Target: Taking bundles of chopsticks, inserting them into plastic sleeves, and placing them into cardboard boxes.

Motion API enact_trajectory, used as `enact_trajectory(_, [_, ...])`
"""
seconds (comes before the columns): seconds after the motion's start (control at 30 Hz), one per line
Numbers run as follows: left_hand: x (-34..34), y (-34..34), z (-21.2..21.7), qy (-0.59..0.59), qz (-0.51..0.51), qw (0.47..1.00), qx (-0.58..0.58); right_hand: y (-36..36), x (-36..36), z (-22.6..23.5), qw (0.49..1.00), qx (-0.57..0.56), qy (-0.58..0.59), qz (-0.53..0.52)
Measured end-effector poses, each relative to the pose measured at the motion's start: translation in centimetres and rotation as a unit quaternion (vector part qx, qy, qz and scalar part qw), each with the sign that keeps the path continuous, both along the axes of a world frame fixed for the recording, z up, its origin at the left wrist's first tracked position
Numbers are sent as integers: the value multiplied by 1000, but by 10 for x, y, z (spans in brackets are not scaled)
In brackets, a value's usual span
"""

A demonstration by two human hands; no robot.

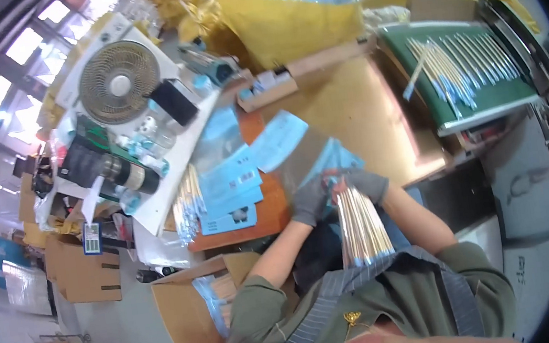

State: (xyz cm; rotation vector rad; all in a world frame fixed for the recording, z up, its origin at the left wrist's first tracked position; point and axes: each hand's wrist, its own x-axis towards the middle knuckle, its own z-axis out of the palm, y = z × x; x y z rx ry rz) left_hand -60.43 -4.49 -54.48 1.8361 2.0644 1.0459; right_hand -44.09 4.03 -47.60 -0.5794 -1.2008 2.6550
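Both my hands wear grey gloves and meet at the table's near edge. Between them is a bundle of slender pale sticks with blue ends (363, 226), fanned down toward my chest. My left hand (311, 200) is closed at the left of the bundle's far end, and my right hand (368, 184) is closed at its right. Fingertips are partly hidden and blurred. Just beyond the hands lies a blue and clear plastic bag (333, 157), touching or very near them. Further left are a blue printed bag (281, 139) and a stack of similar bags (229, 195).
More blue-ended sticks (188, 200) lie left of the stack. At the right, sticks rest in rows on a green board (487, 98). A fan (119, 86), a dark flask (129, 174) and a white table (152, 215) stand left. A large yellow sack (296, 23) is behind; an open carton (183, 322) sits low left.
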Motion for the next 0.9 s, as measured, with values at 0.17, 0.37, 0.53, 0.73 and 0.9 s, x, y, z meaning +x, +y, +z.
enact_trajectory(0.17, [4, -8, 26, 38, 35, 999, 18, -3, 5, 7, 999, -20, 25, -9])
enact_trajectory(0.37, [-7, 4, 39, 86, 82, 987, 112, 0, -3, 21, 999, 22, 21, -21])
enact_trajectory(0.53, [20, -13, 81, 185, -67, 949, 246, 0, 0, -11, 986, 98, -12, -131])
enact_trajectory(0.73, [38, -42, 96, 117, -146, 948, 257, -26, 23, -34, 980, -68, 47, -179])
enact_trajectory(0.9, [54, -97, 103, 59, -224, 953, 197, -112, 117, -35, 983, 103, -122, -91])
